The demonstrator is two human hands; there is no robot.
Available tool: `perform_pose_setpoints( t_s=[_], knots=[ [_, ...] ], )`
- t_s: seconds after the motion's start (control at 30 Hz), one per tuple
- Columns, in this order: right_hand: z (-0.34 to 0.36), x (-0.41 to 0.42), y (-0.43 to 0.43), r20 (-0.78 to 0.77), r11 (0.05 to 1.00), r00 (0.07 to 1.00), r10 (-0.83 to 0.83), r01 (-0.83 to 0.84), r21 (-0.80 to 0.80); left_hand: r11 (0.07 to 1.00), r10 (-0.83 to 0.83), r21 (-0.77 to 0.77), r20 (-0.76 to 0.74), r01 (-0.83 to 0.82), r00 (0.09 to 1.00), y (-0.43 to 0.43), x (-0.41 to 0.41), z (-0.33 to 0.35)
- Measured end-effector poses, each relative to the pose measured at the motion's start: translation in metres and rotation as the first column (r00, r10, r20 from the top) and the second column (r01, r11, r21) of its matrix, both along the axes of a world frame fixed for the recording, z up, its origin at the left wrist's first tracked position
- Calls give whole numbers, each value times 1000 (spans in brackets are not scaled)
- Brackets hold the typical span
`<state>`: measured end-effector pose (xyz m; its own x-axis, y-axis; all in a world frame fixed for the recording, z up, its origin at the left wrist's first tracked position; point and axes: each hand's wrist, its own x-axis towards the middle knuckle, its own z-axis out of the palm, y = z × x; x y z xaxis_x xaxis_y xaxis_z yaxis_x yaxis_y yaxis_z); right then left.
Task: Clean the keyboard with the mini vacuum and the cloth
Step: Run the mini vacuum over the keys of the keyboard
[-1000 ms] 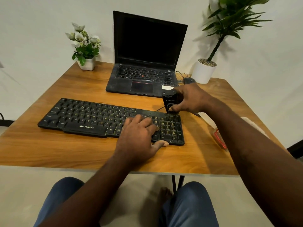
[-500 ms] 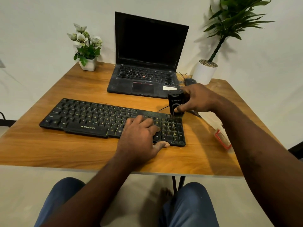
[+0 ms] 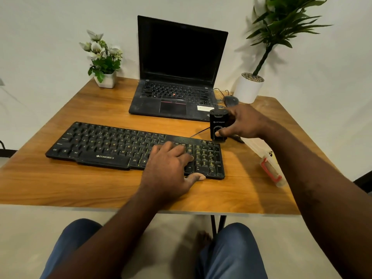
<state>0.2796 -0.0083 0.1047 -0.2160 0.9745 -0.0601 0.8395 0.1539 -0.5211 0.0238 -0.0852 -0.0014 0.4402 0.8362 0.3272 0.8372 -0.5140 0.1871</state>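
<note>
Black and flat, the plastic keyboard (image 3: 112, 146) is lying on the wooden counter (image 3: 60, 184), the left hand (image 3: 169, 166) pressing its right end, fingers spread. At two o'clock, the right hand (image 3: 243, 123) is clamping its fingers round the small black mini vacuum (image 3: 218, 120), upright at the keyboard's far corner.

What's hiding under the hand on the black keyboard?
The left hand lies flat on the keyboard, beside its number pad. The keys beneath it are covered, so they cannot be seen.

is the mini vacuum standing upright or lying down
Upright: the mini vacuum stands on end at the far right corner of the keyboard, gripped by the right hand, thumb on its front.
</note>
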Motion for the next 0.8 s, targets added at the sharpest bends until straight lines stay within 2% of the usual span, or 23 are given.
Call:
perform_pose_setpoints(
  t_s=[0.13,0.27,0.37,0.43,0.53,0.63,0.73,0.8],
  knots=[
    [-4,-4,2,76,999,997,29,-27,-34,1000,2,1,-5,-2,1000,-1,0,1],
    [-4,-6,1,76,999,997,-22,19,41,1000,5,5,-9,-5,1000,-1,0,1],
    [-1,-2,-1,87,996,996,26,-19,-83,1000,3,-1,-6,-3,1000,-1,0,2],
    [5,1,1,58,997,998,5,-1,-71,1000,1,-5,-9,-1,1000,-1,0,2],
    [3,-3,9,-24,990,994,-105,107,90,1000,1,-12,-25,-1,1000,-1,0,3],
    [-11,-24,13,-125,995,990,-69,77,61,1000,2,-1,-9,-2,1000,-1,0,1],
    [-19,-36,14,-81,999,997,7,-3,41,1000,2,11,4,-2,1000,0,0,0],
    [-16,-25,15,-35,1000,999,-9,9,1,1000,1,13,2,-1,1000,0,0,-1]
  ],
)
